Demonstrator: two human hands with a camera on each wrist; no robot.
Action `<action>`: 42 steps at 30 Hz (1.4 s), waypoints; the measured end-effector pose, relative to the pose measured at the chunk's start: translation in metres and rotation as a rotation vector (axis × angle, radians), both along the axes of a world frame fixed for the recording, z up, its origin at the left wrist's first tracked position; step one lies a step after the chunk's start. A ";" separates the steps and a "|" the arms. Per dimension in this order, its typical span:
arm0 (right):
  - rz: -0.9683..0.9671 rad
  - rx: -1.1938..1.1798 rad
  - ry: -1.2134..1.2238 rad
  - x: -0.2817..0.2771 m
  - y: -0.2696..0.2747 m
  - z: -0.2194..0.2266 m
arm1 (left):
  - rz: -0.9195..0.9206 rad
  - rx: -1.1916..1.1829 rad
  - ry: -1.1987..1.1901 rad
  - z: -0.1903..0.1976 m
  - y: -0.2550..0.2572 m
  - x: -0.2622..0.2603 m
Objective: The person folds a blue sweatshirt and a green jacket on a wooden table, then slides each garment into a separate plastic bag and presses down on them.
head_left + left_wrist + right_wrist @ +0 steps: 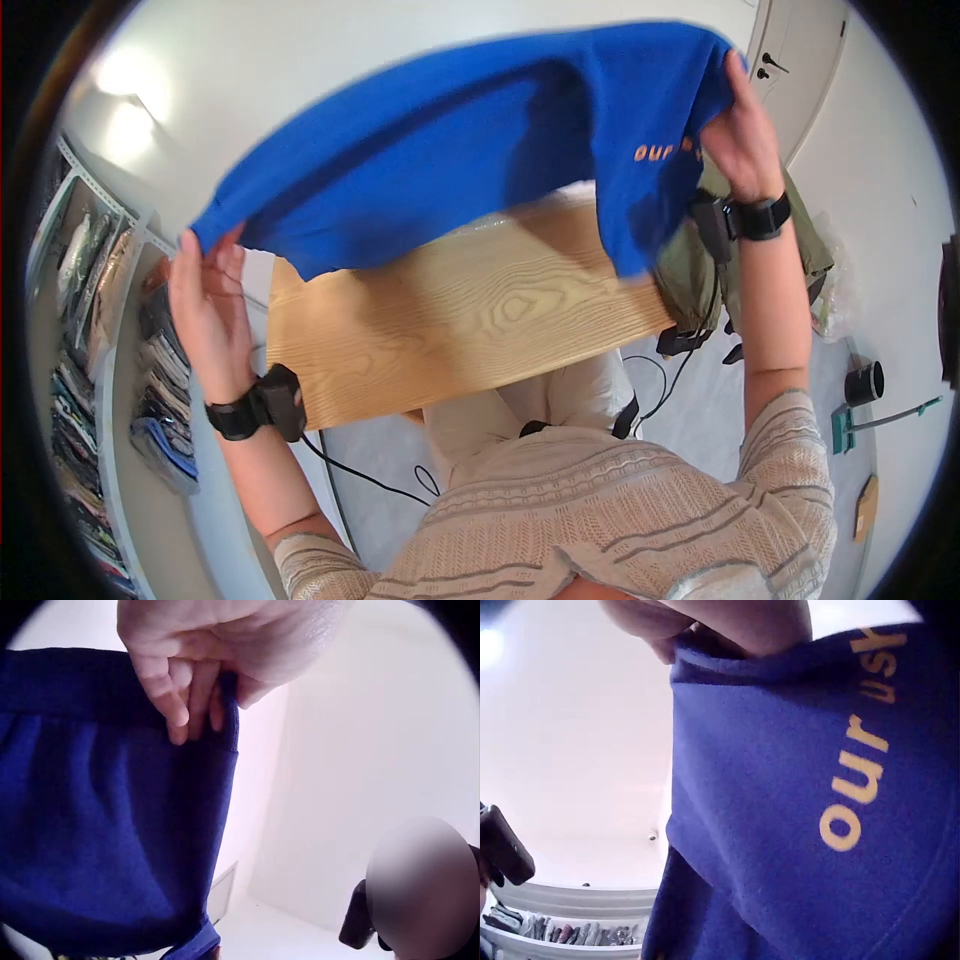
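Note:
A blue garment [430, 150] of soft fabric hangs spread between my two raised hands, above the table. My left hand [212, 305] pinches one end of it. In the left wrist view its fingers [178, 712] grip a banded edge, with gathered cloth below the band. At the opposite end, my right hand [745, 145] grips the garment's upper corner, close to orange letters [655, 153]. The right wrist view shows the cloth draping below that hand, with the lettering [859, 772] starting "our". Part of the right fingers is hidden behind the fabric.
Below the garment is a wooden table [450, 340]. An olive-green garment [690, 270] hangs at its right side. Shelves [110, 380] of folded clothes line the left wall. A black cable [370, 480] runs from the left wrist camera. A door [800, 60] stands at the back right.

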State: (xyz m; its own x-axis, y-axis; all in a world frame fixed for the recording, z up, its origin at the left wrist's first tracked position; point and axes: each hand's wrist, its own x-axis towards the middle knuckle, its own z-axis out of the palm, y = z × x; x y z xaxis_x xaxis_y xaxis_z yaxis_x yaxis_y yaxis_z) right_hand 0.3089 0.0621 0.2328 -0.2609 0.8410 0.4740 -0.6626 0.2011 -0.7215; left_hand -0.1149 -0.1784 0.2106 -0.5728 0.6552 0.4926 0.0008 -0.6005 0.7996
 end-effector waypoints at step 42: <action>-0.737 -0.351 -1.113 0.040 -0.156 -0.263 | 0.133 -0.980 0.700 -0.196 -0.071 0.021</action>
State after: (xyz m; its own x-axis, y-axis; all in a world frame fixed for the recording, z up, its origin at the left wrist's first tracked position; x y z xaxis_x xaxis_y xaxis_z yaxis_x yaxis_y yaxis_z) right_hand 0.3491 -0.0938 -0.0302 0.1948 0.9797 0.0476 0.4708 -0.0508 -0.8808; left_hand -0.0939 -0.2495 0.0146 -0.4723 0.8800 0.0503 0.6306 0.2975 0.7168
